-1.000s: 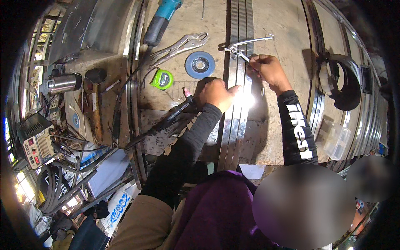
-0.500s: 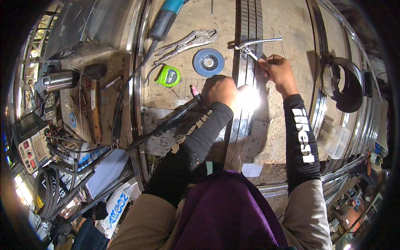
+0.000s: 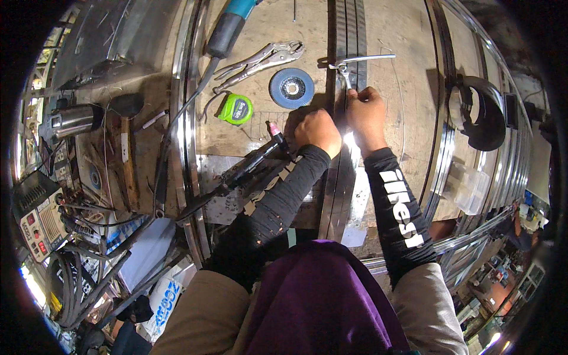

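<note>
My right hand (image 3: 366, 117) is closed in a pinch around the short handle of a silvery metal tool (image 3: 348, 72) with a slim curved bar; its exact kind is unclear. The tool rests across long steel bars (image 3: 338, 192) laid side by side. My left hand (image 3: 318, 131) is curled into a fist at the left edge of the bars; whatever its fingers grip is hidden. Beside that wrist lies a black welding torch (image 3: 251, 164) with a pinkish tip. A blue-grey flap disc (image 3: 291, 88) lies just beyond my left hand.
Left of the disc are locking pliers (image 3: 266, 58), a green tape measure (image 3: 236, 110) and a teal-and-black power tool (image 3: 228, 28). A hammer (image 3: 127, 148) and a welding machine (image 3: 40, 219) are further left. A dark visor-like piece (image 3: 488, 115) and a clear plastic box (image 3: 467, 186) sit at right.
My right hand has moved left, close to my left hand, and the tool's handle now points more directly toward me. The bright glare on the bars has shrunk. My left hand stays nearly in place.
</note>
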Action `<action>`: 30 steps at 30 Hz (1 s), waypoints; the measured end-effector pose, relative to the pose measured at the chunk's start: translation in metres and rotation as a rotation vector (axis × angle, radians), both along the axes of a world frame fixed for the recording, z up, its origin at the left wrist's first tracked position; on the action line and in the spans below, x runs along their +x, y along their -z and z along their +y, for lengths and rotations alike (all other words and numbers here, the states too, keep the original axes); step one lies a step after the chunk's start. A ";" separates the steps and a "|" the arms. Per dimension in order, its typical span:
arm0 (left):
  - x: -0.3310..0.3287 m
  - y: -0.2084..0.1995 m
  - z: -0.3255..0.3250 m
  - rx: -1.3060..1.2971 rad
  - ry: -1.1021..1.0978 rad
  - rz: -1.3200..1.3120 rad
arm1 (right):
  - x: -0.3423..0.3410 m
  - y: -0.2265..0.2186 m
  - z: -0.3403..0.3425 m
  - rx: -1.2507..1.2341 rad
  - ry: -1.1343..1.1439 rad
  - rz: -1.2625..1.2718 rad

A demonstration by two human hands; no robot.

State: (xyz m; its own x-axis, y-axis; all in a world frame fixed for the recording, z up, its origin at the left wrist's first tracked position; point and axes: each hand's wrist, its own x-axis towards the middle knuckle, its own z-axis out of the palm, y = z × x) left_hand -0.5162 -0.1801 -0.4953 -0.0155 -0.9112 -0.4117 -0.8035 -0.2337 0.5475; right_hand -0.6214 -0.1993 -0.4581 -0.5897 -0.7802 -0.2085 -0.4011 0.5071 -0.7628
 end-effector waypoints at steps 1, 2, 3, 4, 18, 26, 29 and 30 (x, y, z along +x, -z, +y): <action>-0.002 0.006 0.001 -0.027 0.016 0.036 | -0.009 0.033 -0.001 0.003 -0.055 0.128; -0.001 0.012 0.002 -0.051 0.029 0.067 | 0.000 0.036 -0.005 0.015 0.014 0.033; 0.002 0.006 0.001 -0.076 0.047 0.097 | 0.014 0.029 -0.009 0.026 0.087 -0.063; 0.006 -0.001 0.005 -0.139 0.012 0.254 | 0.021 0.018 -0.011 0.058 0.153 -0.257; 0.008 -0.006 -0.005 0.039 0.011 0.095 | -0.004 -0.008 0.007 0.039 -0.021 -0.541; 0.009 -0.026 -0.006 0.093 0.007 0.131 | -0.030 -0.014 0.018 0.112 -0.098 -0.522; 0.010 -0.009 0.005 -0.048 0.018 0.150 | -0.070 -0.004 0.010 0.048 -0.229 -0.221; 0.011 -0.006 0.006 -0.063 0.012 0.162 | -0.076 -0.015 0.000 0.131 -0.323 -0.068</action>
State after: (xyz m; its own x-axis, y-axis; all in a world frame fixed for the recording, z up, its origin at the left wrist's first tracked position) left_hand -0.5049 -0.1746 -0.4896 -0.0879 -0.9345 -0.3449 -0.7059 -0.1859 0.6835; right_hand -0.6971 -0.1990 -0.4436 -0.2987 -0.8880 -0.3497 -0.5073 0.4580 -0.7299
